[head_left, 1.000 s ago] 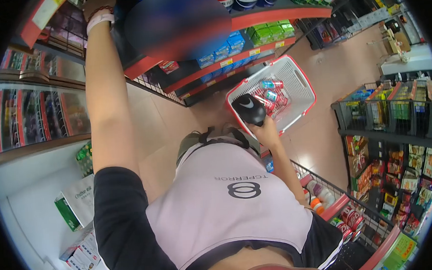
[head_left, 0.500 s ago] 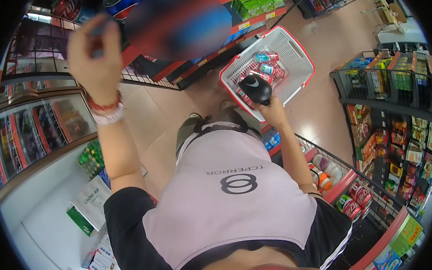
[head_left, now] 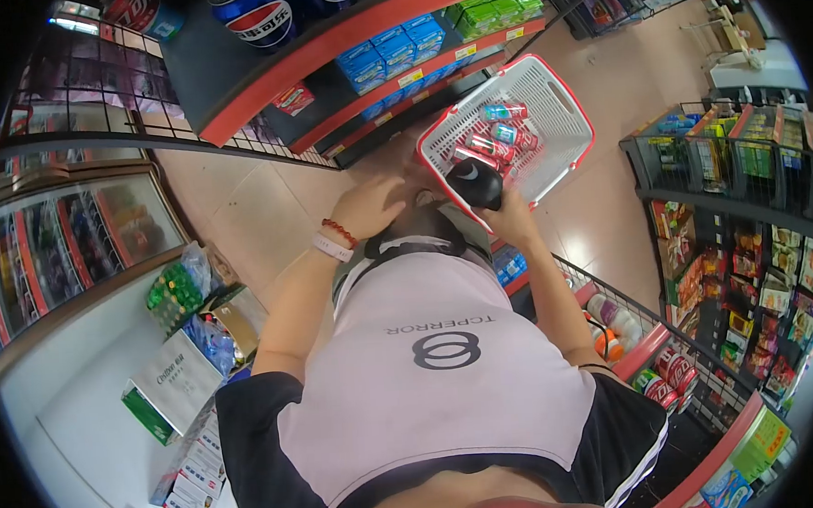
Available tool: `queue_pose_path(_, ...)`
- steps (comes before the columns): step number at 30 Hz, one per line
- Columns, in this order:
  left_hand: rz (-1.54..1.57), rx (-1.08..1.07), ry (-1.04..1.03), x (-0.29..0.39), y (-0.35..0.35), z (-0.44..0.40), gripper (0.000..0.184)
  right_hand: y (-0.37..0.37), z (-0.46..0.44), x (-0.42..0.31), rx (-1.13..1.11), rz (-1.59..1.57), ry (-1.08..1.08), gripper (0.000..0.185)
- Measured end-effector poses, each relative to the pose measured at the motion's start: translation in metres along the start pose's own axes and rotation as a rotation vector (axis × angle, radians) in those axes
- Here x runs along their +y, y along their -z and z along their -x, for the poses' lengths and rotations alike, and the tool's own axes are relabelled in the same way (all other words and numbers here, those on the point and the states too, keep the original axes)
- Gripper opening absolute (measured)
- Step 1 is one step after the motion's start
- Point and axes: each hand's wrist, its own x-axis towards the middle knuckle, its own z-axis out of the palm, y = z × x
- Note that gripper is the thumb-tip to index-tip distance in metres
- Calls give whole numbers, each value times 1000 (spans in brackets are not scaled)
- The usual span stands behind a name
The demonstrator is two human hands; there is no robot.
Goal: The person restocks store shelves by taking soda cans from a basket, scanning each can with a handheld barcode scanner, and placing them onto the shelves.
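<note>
My right hand (head_left: 513, 214) is closed around a black rounded thing (head_left: 475, 185) with a white curved mark, at the near rim of the basket; its kind is unclear. The white shopping basket (head_left: 560, 113) has a red rim and holds several red drink cans (head_left: 493, 145), some with blue-green on them. My left hand (head_left: 367, 208), with a red bead bracelet and a pale band at the wrist, is low in front of my thighs, left of the basket. Its fingers are smeared and partly dark, so whether they hold anything is unclear.
Ahead, a red-edged shelf (head_left: 323, 70) carries blue Pepsi cans (head_left: 254, 18) and, lower down, blue boxes (head_left: 394, 54) and green packs (head_left: 495, 10). A glass-topped cabinet (head_left: 65, 235) stands at the left. Snack racks (head_left: 747, 254) line the right, with a wire-sided shelf (head_left: 654, 338) nearer.
My left hand has dropped from beside the upper shelf at the far left to in front of my thighs. My right hand, the black thing and the basket have shifted only slightly.
</note>
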Motion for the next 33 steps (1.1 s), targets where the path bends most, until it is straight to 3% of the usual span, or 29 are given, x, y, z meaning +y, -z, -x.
queue_pose_path(2,-52,-233,31,-13,-16,4,44,4,4,-7,-36,35,-35,51)
queue_pose_path(7,-18,-341,124,-6,-30,6,48,-1,5,-26,-84,75,-127,50)
queue_pose_path(10,19,-316,98,-12,-37,10,46,-7,1,-32,-112,-3,-100,49)
queue_pose_path(16,52,-310,128,-19,-35,13,47,-16,4,-14,-13,-67,-101,71)
queue_pose_path(18,38,-296,133,-18,-30,13,48,-19,2,-1,-55,-63,-26,77)
queue_pose_path(26,58,-308,124,-21,-39,17,45,-25,9,6,-62,92,-62,86)
queue_pose_path(29,273,-395,61,-20,-53,6,40,-27,11,-2,-44,110,-31,89)
queue_pose_path(31,480,-668,-227,-18,-73,-8,34,-29,12,-8,-46,116,-21,89)
queue_pose_path(32,478,-670,-233,-13,-82,-13,34,-29,11,-9,-64,118,8,87)
queue_pose_path(33,357,-803,-243,-6,-89,-17,35,-30,11,-11,-81,119,37,86)
